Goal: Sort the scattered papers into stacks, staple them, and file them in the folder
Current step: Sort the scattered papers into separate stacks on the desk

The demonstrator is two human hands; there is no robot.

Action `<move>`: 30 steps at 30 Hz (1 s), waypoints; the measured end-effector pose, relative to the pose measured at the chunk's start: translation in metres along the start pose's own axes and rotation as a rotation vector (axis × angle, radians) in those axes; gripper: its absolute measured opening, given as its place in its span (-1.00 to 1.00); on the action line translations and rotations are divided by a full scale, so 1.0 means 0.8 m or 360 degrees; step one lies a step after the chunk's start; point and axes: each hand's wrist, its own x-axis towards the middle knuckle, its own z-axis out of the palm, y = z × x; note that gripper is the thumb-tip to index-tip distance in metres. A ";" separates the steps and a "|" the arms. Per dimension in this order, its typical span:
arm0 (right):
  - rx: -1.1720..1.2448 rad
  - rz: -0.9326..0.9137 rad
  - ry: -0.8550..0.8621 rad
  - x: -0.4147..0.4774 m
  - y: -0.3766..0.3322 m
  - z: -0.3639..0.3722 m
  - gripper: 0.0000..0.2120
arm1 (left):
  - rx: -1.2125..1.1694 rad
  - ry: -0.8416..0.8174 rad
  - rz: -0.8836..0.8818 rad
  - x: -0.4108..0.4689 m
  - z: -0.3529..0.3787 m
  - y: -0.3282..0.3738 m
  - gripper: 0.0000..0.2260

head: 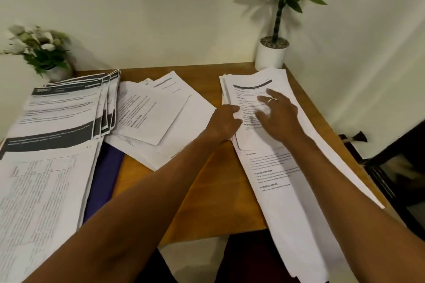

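Wooden table (pixel 208 181) fills the corner of a room with pale walls (pixel 161 18), and printed sheets cover most of its top.

On the right side lies the right stack (pixel 279 181) of white pages, running from the far edge to past the near edge, where its lowest sheets overhang. Its pages are fanned and uneven. A top sheet (pixel 250 91) with a dark header bar lies at the far end of the stack, and both hands are on it.

Loose middle papers (pixel 161 117) lie spread at angles in the centre of the table, just left of the left hand. Farther left a left pile (pixel 57 110) of sheets with dark banners is fanned out, and a tabled page (pixel 39 190) lies nearer, over the table's left edge. A purple folder (pixel 103 179) shows as a strip under these left sheets. Bare wood separates the middle papers from the right stack.

A leafy plant in a white pot (pixel 271 53) stands at the far right corner, touching the stack's far end. A flowering plant (pixel 41 48) stands at the far left. Dark furniture (pixel 391 167) stands beyond the table's right edge.

Both forearms reach in from the near edge. The right hand (pixel 279 114) lies palm down on the top sheet, fingers straight and spread, with a ring (pixel 272 99) on one. The left hand (pixel 226 122) is at that sheet's left edge with fingers bent against it; motion blur hides whether they pinch the paper.
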 end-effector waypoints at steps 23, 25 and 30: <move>0.0422 -0.0199 -0.0273 -0.075 -0.189 0.091 -0.67 | 0.0991 0.0451 -0.0370 -0.107 -0.150 -0.155 -0.69; 0.0511 -0.0182 -0.0347 -0.081 -0.203 0.091 -0.67 | 0.1149 0.0492 -0.0280 -0.109 -0.149 -0.152 -0.81; 0.0986 0.0211 -0.0332 -0.088 -0.217 0.074 -0.62 | 0.1036 0.0621 -0.0074 -0.119 -0.164 -0.160 -0.70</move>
